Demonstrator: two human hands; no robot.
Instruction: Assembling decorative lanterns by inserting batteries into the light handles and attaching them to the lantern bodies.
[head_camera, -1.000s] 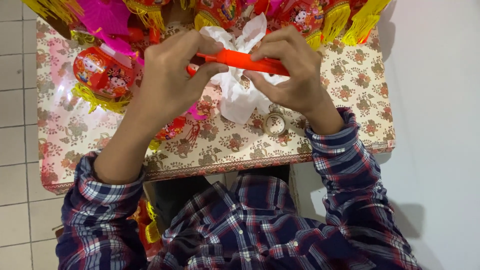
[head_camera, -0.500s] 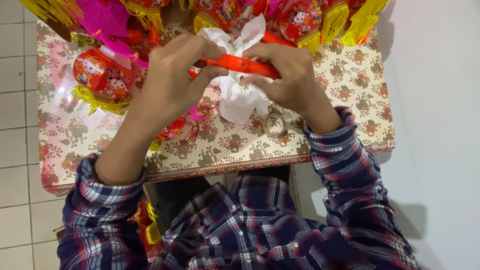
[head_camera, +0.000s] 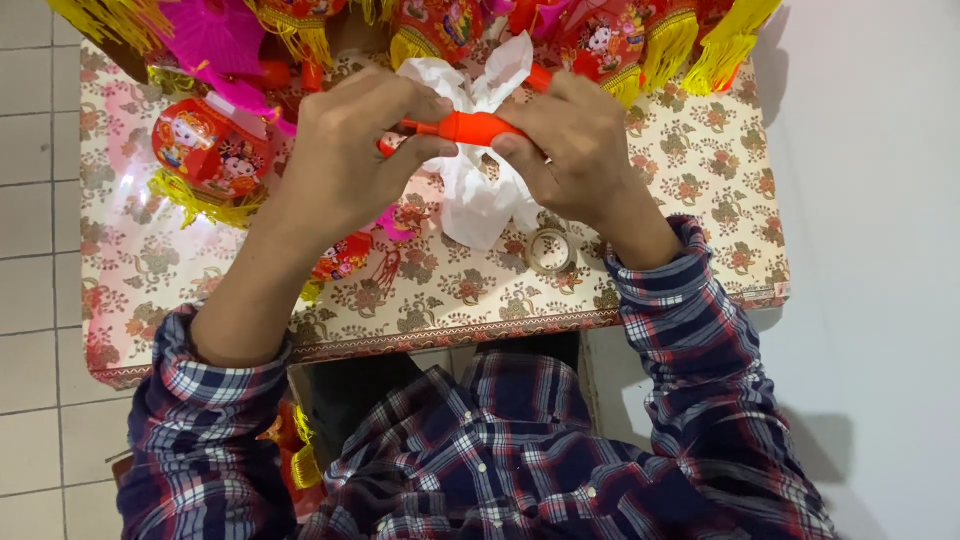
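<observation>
Overhead, both hands (head_camera: 470, 150) on orange rod (head_camera: 465, 127) (tissue (head_camera: 480, 195) beneath)

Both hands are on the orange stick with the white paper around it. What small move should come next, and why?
Probably keep the left hand steady and let the right hand press the white paper closer round the orange stick. Both hands pinch the stick, yet the paper flares loose above and hangs crumpled below it.

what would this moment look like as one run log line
left hand: grips orange rod | right hand: grips rod, white tissue | tape roll: on table
</observation>
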